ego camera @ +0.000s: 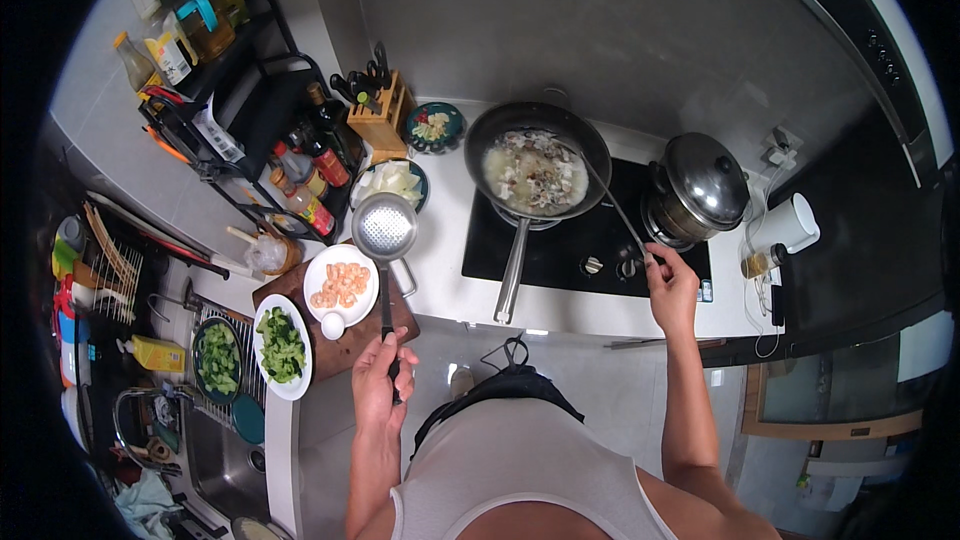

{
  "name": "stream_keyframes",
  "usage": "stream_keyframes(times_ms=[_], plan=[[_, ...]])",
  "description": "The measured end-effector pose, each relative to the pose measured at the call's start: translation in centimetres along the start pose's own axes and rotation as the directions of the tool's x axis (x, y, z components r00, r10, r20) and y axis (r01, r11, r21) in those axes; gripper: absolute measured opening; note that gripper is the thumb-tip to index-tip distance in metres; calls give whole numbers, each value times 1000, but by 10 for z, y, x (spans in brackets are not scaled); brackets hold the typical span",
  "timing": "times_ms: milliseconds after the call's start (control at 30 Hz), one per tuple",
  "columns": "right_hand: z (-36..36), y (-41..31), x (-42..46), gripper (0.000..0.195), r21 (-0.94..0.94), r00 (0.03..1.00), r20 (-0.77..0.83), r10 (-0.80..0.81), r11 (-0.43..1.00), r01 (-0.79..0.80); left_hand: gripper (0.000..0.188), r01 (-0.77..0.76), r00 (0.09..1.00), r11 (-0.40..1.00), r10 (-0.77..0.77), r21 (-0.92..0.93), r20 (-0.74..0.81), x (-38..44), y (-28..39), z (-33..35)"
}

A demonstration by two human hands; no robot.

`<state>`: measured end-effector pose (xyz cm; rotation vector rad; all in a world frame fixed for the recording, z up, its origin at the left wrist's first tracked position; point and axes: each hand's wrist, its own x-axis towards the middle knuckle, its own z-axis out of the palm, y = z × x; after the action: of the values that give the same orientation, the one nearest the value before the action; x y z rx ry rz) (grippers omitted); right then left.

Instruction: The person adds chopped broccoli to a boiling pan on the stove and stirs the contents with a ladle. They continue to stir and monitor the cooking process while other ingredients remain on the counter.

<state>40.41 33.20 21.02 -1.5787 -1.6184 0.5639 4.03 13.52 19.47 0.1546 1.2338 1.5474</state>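
Note:
My left hand (379,382) grips the black handle of a perforated metal skimmer ladle (385,226). Its bowl is over the counter, between a bowl of sliced pale vegetable (396,180) and a white plate of peeled shrimp (345,286). In my right hand (670,286) is the end of a long thin metal utensil (619,205). The utensil's far end reaches into a dark wok (480,157) and is lost among the food. Pale liquid with chopped pieces (536,174) covers the wok's bottom. The wok sits on the left burner, its steel handle (513,270) pointing towards me.
Right of the wok, a lidded pot (701,184) stands on the black cooktop (570,255). A knife block (382,116), a dish of chopped garlic (435,127) and a bottle rack (262,105) line the back left. Broccoli (281,345) fills a plate by the sink (225,457).

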Motion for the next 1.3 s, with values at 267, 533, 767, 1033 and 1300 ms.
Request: stream_keyframes(times_ms=[267,533,767,1033,1300], plan=[[23,21,-21,21,3,998,-70,-4,1000,4,27,17,1000,1000,-17,-8,9,5,-4,6],[78,14,0,24,-237,944,-145,-296,937,257,28,30,999,999,-30,15,38,3,-6,12],[128,14,13,29,-269,941,-132,-310,925,268,29,12,1000,999,-12,37,9,-7,-3,8],[149,20,0,32,-171,958,-116,-263,955,242,28,-2,1000,1000,2,10,-28,-10,-5,2],[146,17,-10,35,-43,993,60,-102,994,104,29,11,1000,998,-12,55,3,-8,-7,15]])
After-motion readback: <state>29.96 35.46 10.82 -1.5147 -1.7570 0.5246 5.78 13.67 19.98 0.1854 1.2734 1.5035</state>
